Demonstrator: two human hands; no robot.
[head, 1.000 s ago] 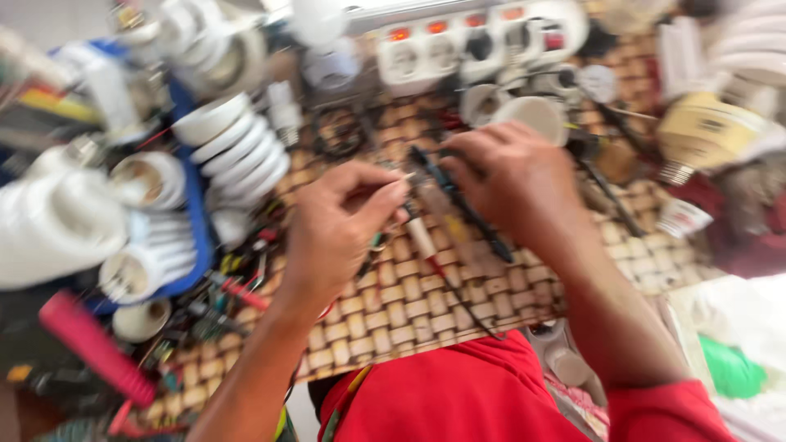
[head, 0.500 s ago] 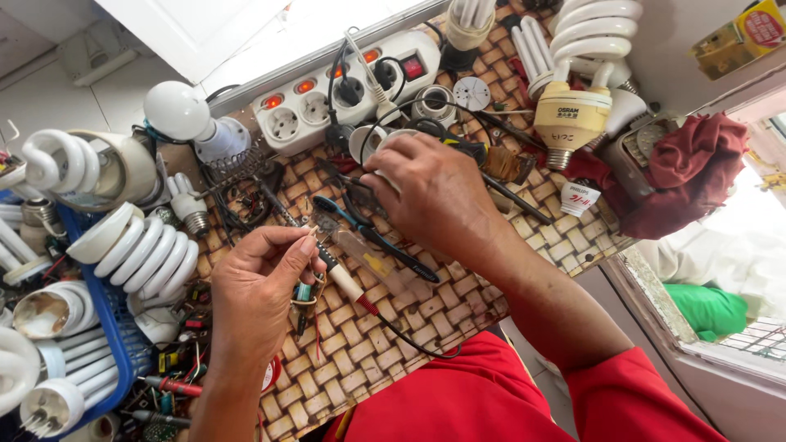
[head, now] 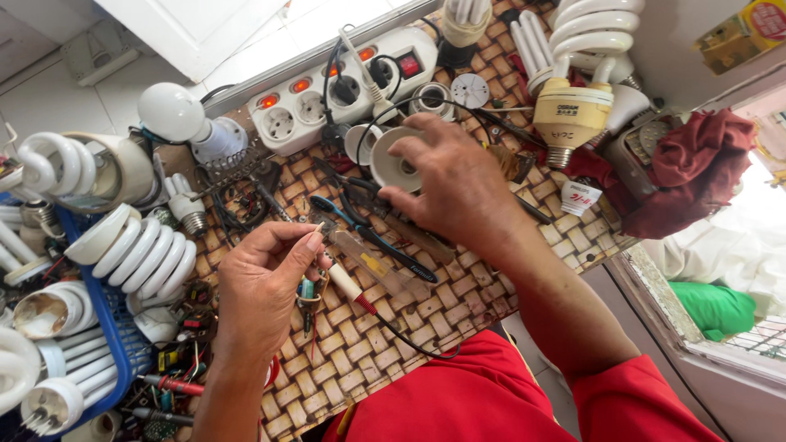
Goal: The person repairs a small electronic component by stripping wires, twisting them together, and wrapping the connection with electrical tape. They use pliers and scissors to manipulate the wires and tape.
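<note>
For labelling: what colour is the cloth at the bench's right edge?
Dark red cloth, crumpled; clearest in the head view.

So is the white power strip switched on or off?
On. The power strip shows small red lights glowing beside its sockets and a lit red switch, with plugs pushed into it.

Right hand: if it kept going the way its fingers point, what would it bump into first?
The right hand points up-left, its fingertips already at the white lamp cap. Beyond that sits the white power strip. Depth is hard to judge from above.
</note>
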